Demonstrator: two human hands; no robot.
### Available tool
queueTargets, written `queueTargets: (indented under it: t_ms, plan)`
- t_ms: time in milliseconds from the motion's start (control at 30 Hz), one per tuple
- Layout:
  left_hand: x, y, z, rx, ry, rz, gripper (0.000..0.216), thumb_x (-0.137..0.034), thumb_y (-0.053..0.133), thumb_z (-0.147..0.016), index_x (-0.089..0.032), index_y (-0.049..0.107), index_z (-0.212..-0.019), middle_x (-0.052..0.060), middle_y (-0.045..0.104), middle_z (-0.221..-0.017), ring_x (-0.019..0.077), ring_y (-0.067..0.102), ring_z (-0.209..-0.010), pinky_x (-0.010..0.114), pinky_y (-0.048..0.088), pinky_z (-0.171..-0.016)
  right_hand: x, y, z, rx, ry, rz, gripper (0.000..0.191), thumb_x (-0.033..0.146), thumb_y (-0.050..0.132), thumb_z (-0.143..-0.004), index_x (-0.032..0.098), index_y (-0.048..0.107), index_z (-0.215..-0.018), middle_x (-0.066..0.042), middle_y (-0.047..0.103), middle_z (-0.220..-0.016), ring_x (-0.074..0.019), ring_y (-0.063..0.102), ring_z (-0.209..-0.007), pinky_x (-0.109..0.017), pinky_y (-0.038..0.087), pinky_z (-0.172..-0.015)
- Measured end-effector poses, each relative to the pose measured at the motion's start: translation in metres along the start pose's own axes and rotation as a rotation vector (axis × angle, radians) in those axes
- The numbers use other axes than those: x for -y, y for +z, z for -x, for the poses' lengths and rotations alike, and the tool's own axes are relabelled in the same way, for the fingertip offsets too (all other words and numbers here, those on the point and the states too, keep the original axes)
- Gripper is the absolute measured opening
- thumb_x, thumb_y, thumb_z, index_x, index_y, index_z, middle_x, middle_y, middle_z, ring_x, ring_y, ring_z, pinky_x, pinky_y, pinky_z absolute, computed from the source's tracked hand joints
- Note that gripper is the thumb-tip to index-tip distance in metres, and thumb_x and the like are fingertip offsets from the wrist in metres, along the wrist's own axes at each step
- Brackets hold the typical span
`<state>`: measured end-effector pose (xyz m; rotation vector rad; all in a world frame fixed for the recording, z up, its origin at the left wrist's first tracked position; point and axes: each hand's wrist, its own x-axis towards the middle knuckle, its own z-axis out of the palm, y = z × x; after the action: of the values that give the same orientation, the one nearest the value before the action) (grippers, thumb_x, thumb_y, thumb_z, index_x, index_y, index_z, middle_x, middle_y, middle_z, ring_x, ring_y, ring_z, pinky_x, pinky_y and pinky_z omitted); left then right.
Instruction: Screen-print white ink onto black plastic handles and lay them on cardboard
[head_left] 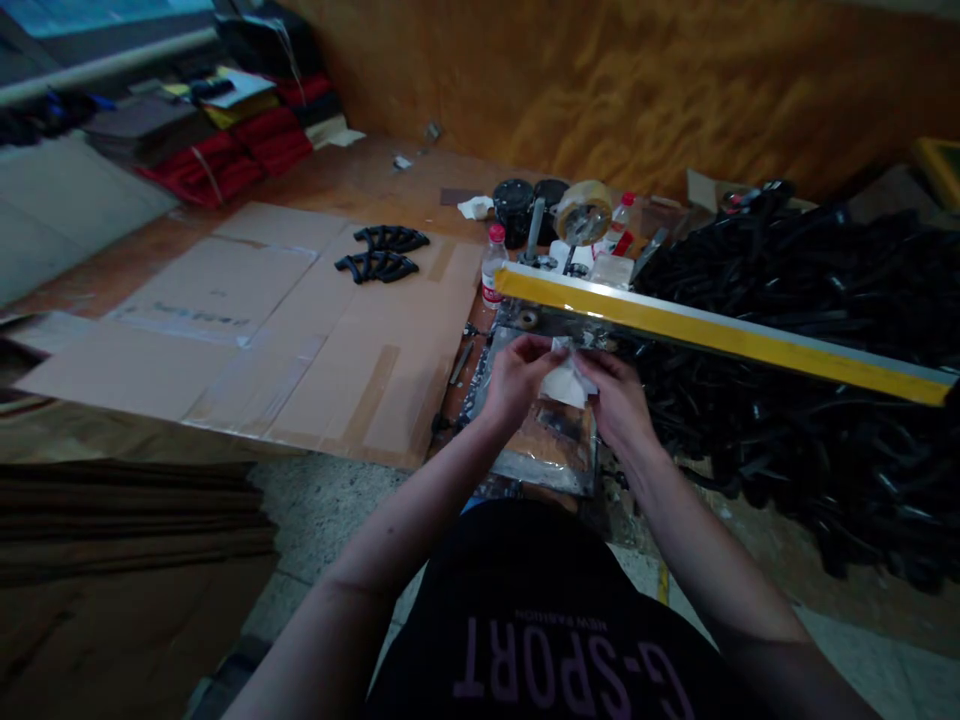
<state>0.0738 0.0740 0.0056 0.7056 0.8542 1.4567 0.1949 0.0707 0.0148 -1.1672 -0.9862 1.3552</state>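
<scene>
A crumpled piece of white tissue (568,385) is pinched between my two hands. My left hand (519,377) grips its left side with the thumb on top. On the other side, my right hand (616,388) has its fingers closed on the right edge. Both hands are held over a work board (540,466) covered in shiny clear film. Just beyond them runs a long bar with a yellow face (697,335). Whether anything lies inside the tissue is hidden.
A large heap of black curved parts (757,290) fills the right side. Flattened cardboard (300,340) carries several black pieces (379,266) on the left. A red-capped bottle (493,265), a tape roll (584,212) and black jars (514,205) stand behind the board.
</scene>
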Motion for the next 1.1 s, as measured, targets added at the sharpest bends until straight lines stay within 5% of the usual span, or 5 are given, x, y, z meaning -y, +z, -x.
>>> queueTargets:
  t_ms: [267,933,1100]
  plan:
    - [-0.01,0.021,-0.016,-0.001,-0.023,0.177,0.031,-0.038,0.083,-0.058,-0.016,0.067,-0.072,0.001,0.067,-0.066,0.012,0.059,-0.059,0.026,0.046,-0.059,0.016,0.011,-0.008,-0.078,-0.178,-0.038,0.024,0.039,0.077,-0.064,0.024,0.073,-0.083,0.0,0.073,-0.086,-0.0203,0.066,-0.083,-0.038,0.052,-0.079]
    - [0.002,0.018,-0.026,-0.005,-0.089,0.237,0.035,-0.039,0.084,-0.055,-0.015,0.064,-0.073,-0.001,0.063,-0.062,0.0103,0.055,-0.054,0.025,0.041,-0.059,0.012,0.014,-0.017,-0.163,-0.201,-0.186,0.023,0.028,0.081,-0.056,0.021,0.072,-0.076,0.002,0.072,-0.078,-0.0181,0.064,-0.077,-0.037,0.051,-0.079]
    - [0.015,0.01,-0.038,-0.048,-0.097,0.208,0.037,-0.038,0.085,-0.051,-0.015,0.062,-0.069,-0.003,0.059,-0.058,0.0085,0.051,-0.05,0.023,0.039,-0.055,-0.008,0.008,-0.033,-0.174,-0.194,-0.094,0.029,0.036,0.079,-0.058,0.02,0.072,-0.082,0.0,0.073,-0.083,-0.0206,0.065,-0.082,-0.039,0.05,-0.08]
